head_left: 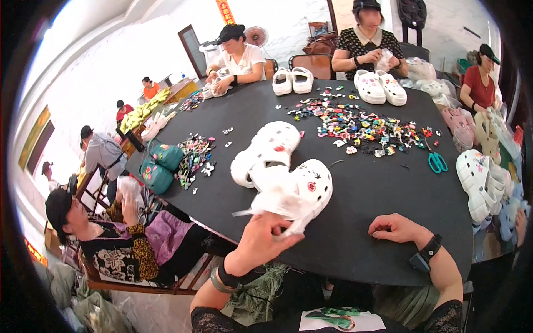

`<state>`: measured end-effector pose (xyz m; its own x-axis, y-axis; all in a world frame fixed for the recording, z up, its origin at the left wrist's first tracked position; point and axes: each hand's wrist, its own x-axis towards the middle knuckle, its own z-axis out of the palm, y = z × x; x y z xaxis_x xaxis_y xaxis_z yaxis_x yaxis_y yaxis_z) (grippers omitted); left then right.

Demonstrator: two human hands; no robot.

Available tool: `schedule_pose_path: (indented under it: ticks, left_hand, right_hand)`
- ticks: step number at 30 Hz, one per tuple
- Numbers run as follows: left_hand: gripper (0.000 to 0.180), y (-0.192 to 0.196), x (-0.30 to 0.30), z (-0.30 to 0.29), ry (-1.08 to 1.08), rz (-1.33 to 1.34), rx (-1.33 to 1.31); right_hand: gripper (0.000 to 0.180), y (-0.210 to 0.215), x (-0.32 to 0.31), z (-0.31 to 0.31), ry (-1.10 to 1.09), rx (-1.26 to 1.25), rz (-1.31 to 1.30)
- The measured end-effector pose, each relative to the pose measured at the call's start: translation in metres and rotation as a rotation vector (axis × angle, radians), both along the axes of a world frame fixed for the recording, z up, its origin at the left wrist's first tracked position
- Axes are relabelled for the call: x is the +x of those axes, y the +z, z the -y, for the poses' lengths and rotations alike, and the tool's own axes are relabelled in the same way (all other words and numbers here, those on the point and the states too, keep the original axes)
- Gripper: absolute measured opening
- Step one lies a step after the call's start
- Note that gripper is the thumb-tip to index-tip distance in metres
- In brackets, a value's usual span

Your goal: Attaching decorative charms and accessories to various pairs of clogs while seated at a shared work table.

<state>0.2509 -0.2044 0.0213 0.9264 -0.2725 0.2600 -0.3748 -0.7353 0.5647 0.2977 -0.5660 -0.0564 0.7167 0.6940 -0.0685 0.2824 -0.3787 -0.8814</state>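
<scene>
Two white clogs (283, 133): toward tabletop's (366, 191) near edge (red charms (311, 187) fitted)
Left hand (264, 240): gripping nearer clog (322, 175)
Right hand (398, 228): loosely curled, empty

The far white shoe (277, 139) lies on the black surface (366, 194), with holes on top and a red charm (278, 148). The near white shoe (321, 186) is just to its right, with red and dark charms. Thin, crumpled plastic (277, 204) covers its back part.

The left hand (260, 242) holds a white clog (318, 191) at the black table (355, 244).
</scene>
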Motion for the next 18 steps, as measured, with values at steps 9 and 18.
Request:
schedule_pose_path:
  ticks: [9,18]
  left_hand:
    - [0.028,-0.020,0.068,-0.075,0.279,0.258,-0.811]
    - [0.063,-0.089,0.181,-0.169,0.103,-0.245,-1.079]
  right_hand:
    - [0.019,-0.007,0.000,-0.001,0.031,0.010,-0.034]
    - [0.021,-0.006,0.001,0.001,0.031,-0.014,-0.030]
